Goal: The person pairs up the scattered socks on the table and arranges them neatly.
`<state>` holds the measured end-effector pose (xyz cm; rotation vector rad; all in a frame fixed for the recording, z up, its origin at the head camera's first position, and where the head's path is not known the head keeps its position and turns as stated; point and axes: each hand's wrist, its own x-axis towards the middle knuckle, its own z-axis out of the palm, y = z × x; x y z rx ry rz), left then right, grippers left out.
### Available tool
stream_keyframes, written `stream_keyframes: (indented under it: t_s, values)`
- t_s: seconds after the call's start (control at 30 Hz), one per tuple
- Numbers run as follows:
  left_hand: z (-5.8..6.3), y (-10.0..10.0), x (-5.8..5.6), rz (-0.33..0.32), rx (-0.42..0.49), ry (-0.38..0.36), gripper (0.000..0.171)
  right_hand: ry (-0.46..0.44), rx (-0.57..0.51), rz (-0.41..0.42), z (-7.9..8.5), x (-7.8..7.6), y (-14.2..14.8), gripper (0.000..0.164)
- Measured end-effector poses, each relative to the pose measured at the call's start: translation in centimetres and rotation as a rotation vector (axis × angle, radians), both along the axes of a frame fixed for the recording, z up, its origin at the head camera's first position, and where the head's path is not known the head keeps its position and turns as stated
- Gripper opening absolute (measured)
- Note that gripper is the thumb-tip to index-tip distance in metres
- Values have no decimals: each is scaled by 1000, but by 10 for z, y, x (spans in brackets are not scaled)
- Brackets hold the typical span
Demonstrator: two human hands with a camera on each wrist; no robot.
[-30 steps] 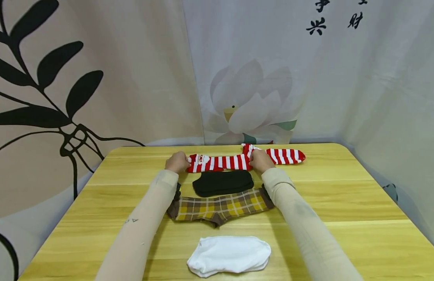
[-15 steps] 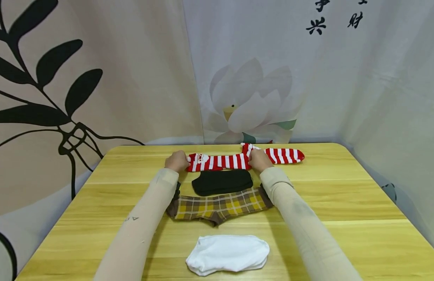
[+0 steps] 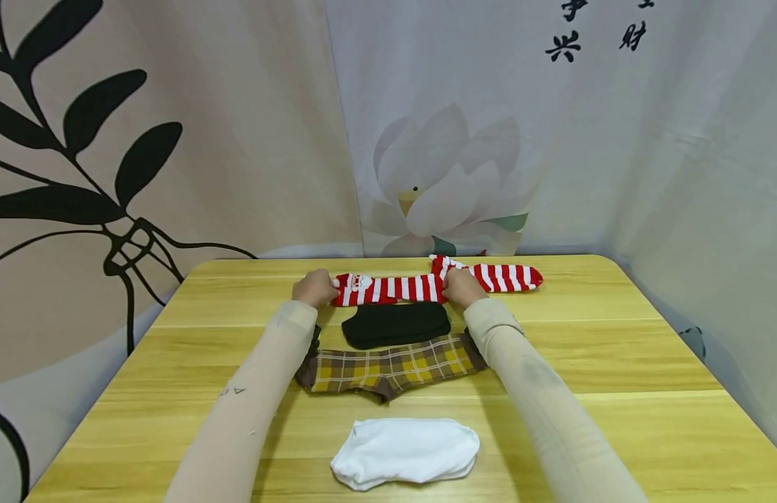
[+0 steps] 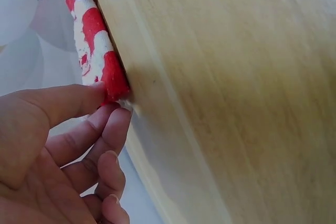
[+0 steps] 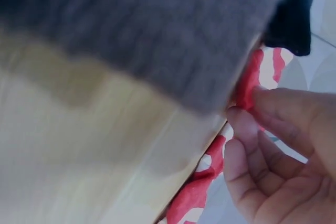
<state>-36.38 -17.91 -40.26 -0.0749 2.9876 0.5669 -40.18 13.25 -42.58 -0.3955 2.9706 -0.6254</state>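
Along the far part of the table lies a pair of red-and-white striped socks (image 3: 395,288), with a bearded face motif near the left end. My left hand (image 3: 314,288) pinches that left end between thumb and fingertips; the left wrist view shows the thumb on the red edge of the sock (image 4: 113,74). Farther right, my right hand (image 3: 462,288) pinches the striped fabric near its bend, and a striped foot part (image 3: 508,278) extends beyond it. In the right wrist view, thumb and forefinger close on a red patch of the sock (image 5: 249,80).
Just nearer than the striped socks lie folded black socks (image 3: 397,325). Yellow-and-brown plaid socks (image 3: 395,365) come after, their ends partly under my forearms. White socks (image 3: 406,453) lie closest, on the wooden table (image 3: 615,391). A printed curtain (image 3: 269,140) hangs behind.
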Motion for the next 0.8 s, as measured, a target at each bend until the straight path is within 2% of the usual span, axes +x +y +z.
stream_keyframes:
  t_s: [0.13, 0.2, 0.23, 0.4, 0.53, 0.73, 0.8]
  values:
    - [5, -1, 5, -3, 0, -14, 39, -2, -13, 10, 2, 2, 2, 17]
    - [8, -1, 8, -5, -4, -18, 39, 8, -34, 18, 7, 7, 3, 21]
    - [10, -2, 9, -6, -7, -17, 39, -15, -26, 1, 18, 17, 0, 21]
    - [18, -2, 15, -18, -19, 9, 46, 49, -57, 23, 28, 34, 6, 17]
    - [21, -1, 16, -23, -2, 42, 48, 33, -66, 13, 35, 42, 12, 18]
    - [23, 6, 16, -32, 26, 133, 24, 53, -53, 32, 44, 46, 20, 21]
    - [23, 11, 17, -49, 63, 161, 22, 50, -60, 42, 45, 46, 21, 23]
